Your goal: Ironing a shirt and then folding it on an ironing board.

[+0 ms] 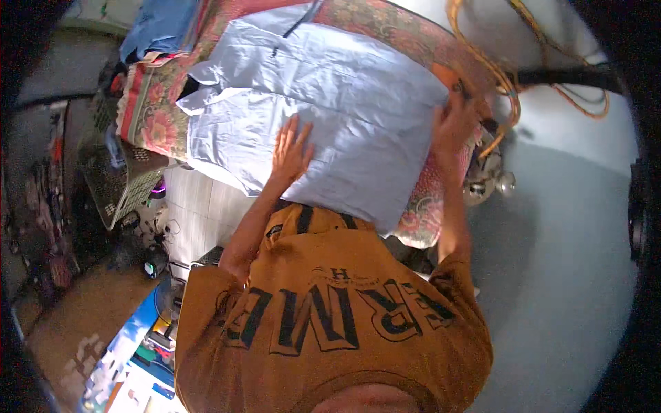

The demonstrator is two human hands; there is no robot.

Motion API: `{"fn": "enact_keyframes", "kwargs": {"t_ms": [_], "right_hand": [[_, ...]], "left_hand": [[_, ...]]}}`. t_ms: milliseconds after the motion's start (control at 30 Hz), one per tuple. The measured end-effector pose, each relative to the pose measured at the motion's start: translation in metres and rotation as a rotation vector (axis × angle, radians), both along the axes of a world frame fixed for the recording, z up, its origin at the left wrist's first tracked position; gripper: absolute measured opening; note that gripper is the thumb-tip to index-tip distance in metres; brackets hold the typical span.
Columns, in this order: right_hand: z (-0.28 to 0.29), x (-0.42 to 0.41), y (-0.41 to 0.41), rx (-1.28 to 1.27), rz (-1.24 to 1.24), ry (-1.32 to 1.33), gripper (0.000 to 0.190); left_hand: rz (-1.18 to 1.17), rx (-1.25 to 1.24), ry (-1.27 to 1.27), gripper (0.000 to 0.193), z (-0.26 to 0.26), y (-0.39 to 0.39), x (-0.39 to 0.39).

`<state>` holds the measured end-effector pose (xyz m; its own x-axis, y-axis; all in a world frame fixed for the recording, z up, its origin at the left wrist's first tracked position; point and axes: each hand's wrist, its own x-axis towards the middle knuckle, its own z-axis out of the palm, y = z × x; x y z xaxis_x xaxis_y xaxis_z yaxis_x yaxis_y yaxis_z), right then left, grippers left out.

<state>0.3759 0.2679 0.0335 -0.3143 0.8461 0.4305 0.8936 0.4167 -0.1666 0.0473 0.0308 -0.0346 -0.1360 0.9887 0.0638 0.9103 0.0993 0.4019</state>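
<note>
A light blue-grey collared shirt (356, 98) lies spread on a flowered, patterned cloth (160, 111), its collar towards the left. Flat on the shirt's lower middle part rests my left hand (293, 149), palm down with the fingers slightly apart. My right hand (454, 121) is at the shirt's right edge, blurred, close to an orange object (452, 82) with a dark mark; whether it grips this object cannot be told. Small creases run across the shirt's fabric.
Blue folded fabric (160, 26) lies at the upper left. An orange-yellow cord (508, 98) hangs in loops at the upper right, near the wall (573, 222). A plastic crate (121, 180) stands left of the cloth, beside the tiled floor (193, 206).
</note>
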Motion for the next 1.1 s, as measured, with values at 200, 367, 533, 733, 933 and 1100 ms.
{"fn": "enact_keyframes", "kwargs": {"t_ms": [200,367,533,733,933,1100], "right_hand": [[0.015,0.016,0.118,0.061,0.068,-0.213,0.06],[0.013,0.044,0.105,-0.38,-0.041,-0.394,0.057],[0.019,0.092,0.093,-0.69,0.192,-0.252,0.05],[0.031,0.103,0.032,-0.869,-0.225,0.084,0.047],[0.099,0.067,-0.063,-0.678,-0.187,0.116,0.049],[0.072,0.039,-0.13,-0.694,0.075,-0.022,0.053]], "left_hand": [[0.229,0.016,0.092,0.061,0.011,-0.011,-0.052],[0.493,0.05,0.118,0.065,0.0,-0.022,-0.112],[0.535,0.075,0.22,0.067,-0.006,-0.04,-0.175],[0.46,0.172,0.258,0.069,-0.012,-0.048,-0.2],[0.513,0.129,0.35,0.066,-0.005,-0.046,-0.211],[0.504,0.14,0.406,0.067,-0.007,-0.045,-0.218]]}}
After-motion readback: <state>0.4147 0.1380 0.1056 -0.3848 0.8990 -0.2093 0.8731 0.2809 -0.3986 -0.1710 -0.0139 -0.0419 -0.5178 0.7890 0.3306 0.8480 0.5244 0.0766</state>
